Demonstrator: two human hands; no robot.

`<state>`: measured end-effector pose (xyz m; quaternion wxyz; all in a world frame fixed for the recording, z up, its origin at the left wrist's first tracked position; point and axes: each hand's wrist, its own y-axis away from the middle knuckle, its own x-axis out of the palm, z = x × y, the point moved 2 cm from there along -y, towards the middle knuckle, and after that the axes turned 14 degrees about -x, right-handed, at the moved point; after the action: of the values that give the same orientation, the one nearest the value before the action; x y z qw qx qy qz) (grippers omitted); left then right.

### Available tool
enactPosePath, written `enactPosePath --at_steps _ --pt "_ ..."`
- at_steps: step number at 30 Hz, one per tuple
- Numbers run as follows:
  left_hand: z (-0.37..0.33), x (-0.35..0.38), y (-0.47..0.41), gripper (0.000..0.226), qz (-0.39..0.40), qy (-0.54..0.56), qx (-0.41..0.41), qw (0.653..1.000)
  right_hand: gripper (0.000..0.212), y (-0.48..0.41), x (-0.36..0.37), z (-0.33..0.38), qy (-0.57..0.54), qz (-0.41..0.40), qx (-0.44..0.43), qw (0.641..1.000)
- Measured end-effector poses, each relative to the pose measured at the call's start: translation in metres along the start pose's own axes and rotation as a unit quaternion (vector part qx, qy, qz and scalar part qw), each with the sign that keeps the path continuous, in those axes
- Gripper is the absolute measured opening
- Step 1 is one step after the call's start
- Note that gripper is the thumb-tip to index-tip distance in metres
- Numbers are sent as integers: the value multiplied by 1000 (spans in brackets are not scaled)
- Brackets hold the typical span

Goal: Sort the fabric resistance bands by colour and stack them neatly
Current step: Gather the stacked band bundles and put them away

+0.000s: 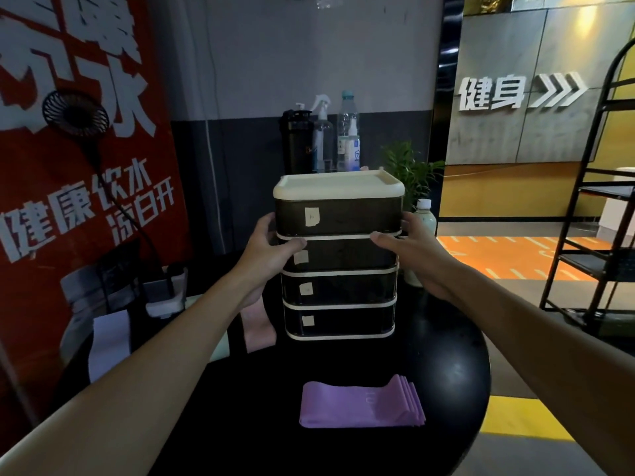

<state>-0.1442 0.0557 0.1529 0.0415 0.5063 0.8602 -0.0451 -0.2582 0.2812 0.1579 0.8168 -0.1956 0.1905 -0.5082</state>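
A dark drawer tower (338, 269) with a cream lid and several labelled drawers stands upright on the round black table (446, 372). My left hand (269, 250) grips its left side at the second drawer, thumb across the front. My right hand (409, 247) grips the right side at the same height. A neat stack of purple fabric bands (360, 401) lies on the table in front of the tower. A pink band (257, 324) lies left of the tower, partly hidden by my left forearm.
Behind the tower stand a black shaker bottle (296, 142), spray bottles (323, 132) and a water bottle (347, 128). A white-capped bottle (424, 218) and a plant (412, 170) are at the right. A black metal rack (601, 218) stands far right. A desk fan (75, 113) and white paper (110, 341) are at the left.
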Motion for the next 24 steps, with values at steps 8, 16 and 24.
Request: enactPosePath --at_steps 8,16,24 --pt "-2 -3 23 52 -1 32 -4 999 58 23 -6 11 -31 -19 -8 999" --pt "6 -6 50 54 6 38 22 999 60 52 -11 21 -49 -9 -29 998" --pt "4 -6 71 74 6 37 26 999 62 69 -11 29 -33 -7 -46 998"
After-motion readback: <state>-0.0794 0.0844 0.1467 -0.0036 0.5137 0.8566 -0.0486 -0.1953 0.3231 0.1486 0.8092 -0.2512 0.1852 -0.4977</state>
